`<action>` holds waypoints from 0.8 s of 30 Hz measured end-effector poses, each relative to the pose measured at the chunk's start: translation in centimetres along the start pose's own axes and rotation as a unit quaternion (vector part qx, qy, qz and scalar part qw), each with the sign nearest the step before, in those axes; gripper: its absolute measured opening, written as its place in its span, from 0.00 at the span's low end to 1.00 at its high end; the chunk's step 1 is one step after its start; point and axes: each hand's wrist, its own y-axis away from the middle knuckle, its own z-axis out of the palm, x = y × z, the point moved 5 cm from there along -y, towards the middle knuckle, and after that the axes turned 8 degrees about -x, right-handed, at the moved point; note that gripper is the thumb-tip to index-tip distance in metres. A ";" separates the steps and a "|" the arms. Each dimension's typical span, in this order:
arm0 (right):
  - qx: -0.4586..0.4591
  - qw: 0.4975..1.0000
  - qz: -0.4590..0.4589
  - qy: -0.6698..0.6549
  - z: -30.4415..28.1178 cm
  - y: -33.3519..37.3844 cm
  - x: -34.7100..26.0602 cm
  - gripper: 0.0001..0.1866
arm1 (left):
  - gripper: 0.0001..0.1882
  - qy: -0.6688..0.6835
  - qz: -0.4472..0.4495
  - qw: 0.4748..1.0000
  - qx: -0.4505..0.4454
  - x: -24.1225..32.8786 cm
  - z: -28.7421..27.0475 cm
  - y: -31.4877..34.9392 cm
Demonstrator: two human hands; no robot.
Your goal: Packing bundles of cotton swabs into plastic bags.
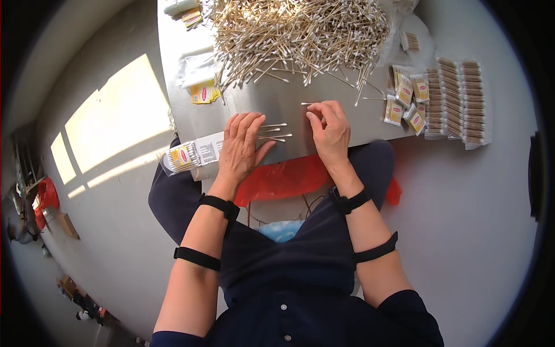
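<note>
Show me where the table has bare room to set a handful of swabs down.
Barest: the table strip between the swab pile and both hands. The left hand covers a few loose swabs; the right hand pinches one. Crowded: the far end under the pile, the right edge with packed packets, the left edge with yellow labels.

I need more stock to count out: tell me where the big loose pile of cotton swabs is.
In the head view, the loose pile of cotton swabs lies at the far end of the grey table, beyond both hands, left of the stacked filled packets.
</note>
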 end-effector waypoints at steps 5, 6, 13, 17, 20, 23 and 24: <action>-0.129 0.978 -0.143 0.078 2.5 1.5 -2.5 0.08 | 0.43 0.074 0.018 0.997 0.029 -0.4 0.0 0.1; -0.134 0.977 -0.141 0.089 3.3 1.7 -2.0 0.09 | 0.45 0.078 0.017 0.997 0.023 -0.4 0.0 0.1; -0.120 0.977 -0.140 0.105 3.2 1.8 -3.0 0.09 | 0.48 0.231 -0.029 0.971 0.047 -1.4 -0.6 1.2; -0.110 0.977 -0.145 0.109 4.5 3.6 -2.8 0.10 | 0.47 0.155 0.008 0.987 0.042 -0.2 -0.7 0.9; -0.075 0.997 -0.014 0.010 4.3 3.1 -1.6 0.10 | 0.41 0.037 0.029 0.999 0.010 -0.3 0.1 0.6; 0.065 0.995 -0.017 0.071 -0.9 -0.3 -0.1 0.09 | 0.33 -0.016 -0.001 1.000 -0.003 -0.2 -0.1 0.7; 0.039 0.995 -0.018 0.093 -1.7 -1.2 1.6 0.09 | 0.31 -0.017 0.008 1.000 -0.010 0.2 0.1 0.6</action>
